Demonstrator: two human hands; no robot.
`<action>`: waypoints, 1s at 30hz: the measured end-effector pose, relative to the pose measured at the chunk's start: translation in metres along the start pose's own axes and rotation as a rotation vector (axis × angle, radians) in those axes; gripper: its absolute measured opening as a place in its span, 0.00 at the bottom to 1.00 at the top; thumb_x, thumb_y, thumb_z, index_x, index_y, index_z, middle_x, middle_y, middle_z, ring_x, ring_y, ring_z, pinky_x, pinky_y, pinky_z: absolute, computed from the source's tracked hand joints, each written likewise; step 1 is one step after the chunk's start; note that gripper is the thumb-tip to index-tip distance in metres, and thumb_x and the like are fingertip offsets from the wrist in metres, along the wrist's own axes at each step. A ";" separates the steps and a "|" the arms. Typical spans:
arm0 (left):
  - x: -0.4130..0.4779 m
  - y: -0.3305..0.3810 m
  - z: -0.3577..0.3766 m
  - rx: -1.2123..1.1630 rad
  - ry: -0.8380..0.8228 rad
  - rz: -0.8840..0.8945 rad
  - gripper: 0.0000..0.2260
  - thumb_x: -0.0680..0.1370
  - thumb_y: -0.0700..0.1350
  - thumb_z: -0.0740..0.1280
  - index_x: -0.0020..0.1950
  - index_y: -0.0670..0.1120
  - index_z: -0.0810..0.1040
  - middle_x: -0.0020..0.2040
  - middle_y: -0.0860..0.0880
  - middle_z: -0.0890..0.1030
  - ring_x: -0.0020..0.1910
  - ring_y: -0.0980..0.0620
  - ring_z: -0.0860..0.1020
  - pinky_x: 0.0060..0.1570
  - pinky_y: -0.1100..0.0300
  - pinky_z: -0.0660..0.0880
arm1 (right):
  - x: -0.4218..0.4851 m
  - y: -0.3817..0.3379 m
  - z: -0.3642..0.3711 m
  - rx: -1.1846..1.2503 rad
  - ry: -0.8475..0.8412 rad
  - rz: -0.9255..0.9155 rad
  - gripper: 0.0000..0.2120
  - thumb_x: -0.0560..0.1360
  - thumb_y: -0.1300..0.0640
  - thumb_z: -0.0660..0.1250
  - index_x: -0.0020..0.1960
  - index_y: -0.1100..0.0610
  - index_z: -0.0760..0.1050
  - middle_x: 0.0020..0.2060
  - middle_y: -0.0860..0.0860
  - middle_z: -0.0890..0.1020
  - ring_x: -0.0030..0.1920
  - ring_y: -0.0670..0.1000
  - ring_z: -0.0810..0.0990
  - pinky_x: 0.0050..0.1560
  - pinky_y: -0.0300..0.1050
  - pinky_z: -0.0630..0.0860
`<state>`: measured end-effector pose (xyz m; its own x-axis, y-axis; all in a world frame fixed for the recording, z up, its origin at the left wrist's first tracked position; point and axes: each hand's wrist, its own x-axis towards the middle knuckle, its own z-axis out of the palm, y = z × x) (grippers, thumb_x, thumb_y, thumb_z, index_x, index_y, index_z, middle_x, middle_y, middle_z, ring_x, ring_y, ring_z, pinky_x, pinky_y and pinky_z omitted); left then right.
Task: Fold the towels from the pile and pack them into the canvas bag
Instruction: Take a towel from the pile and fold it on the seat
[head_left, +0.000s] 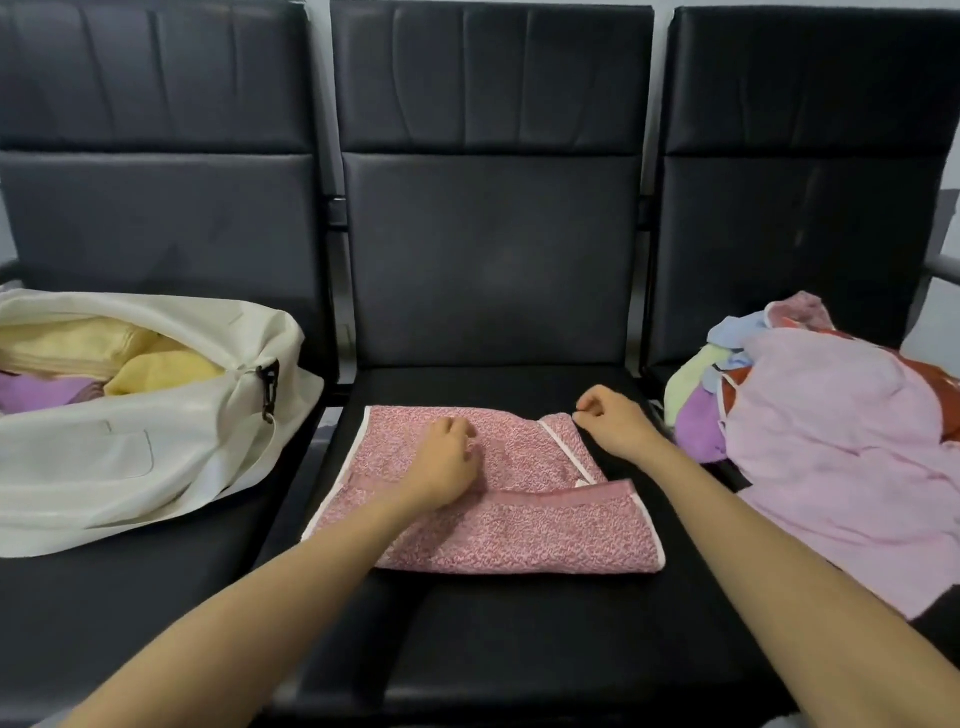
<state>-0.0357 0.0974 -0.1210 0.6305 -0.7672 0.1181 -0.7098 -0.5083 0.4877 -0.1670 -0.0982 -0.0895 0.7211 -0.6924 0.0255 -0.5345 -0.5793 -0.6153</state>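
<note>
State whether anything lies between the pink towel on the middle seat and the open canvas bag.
Nothing visible does. The towel lies on the middle seat, the bag sits open on the left seat, and only bare black cushion lies between them.

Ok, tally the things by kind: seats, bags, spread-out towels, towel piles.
Black seats: 3
Canvas bag: 1
Pink speckled towel, middle seat: 1
Towel pile, right seat: 1
Total: 6
</note>
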 end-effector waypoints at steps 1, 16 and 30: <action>0.010 0.010 0.010 -0.045 -0.012 0.025 0.14 0.81 0.39 0.58 0.66 0.41 0.71 0.66 0.44 0.70 0.66 0.47 0.66 0.66 0.57 0.61 | 0.010 -0.003 0.009 -0.012 -0.033 -0.033 0.12 0.78 0.58 0.64 0.61 0.57 0.75 0.59 0.55 0.78 0.58 0.54 0.77 0.54 0.43 0.70; 0.073 0.012 0.043 -0.012 -0.096 -0.103 0.13 0.82 0.50 0.59 0.65 0.50 0.73 0.62 0.47 0.68 0.57 0.47 0.74 0.53 0.55 0.72 | 0.044 0.002 0.012 0.497 -0.748 0.107 0.16 0.79 0.65 0.62 0.64 0.54 0.76 0.58 0.55 0.81 0.55 0.51 0.80 0.47 0.43 0.78; 0.055 0.005 0.054 -0.249 0.289 -0.173 0.07 0.83 0.46 0.58 0.56 0.43 0.68 0.58 0.45 0.68 0.43 0.51 0.71 0.42 0.57 0.69 | 0.035 0.008 -0.012 0.108 0.310 -0.197 0.06 0.77 0.65 0.59 0.45 0.55 0.66 0.33 0.50 0.73 0.32 0.50 0.71 0.33 0.48 0.65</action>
<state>-0.0212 0.0317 -0.1586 0.8211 -0.5194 0.2366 -0.5103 -0.4825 0.7118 -0.1520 -0.1322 -0.0841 0.6289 -0.6789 0.3789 -0.3375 -0.6774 -0.6536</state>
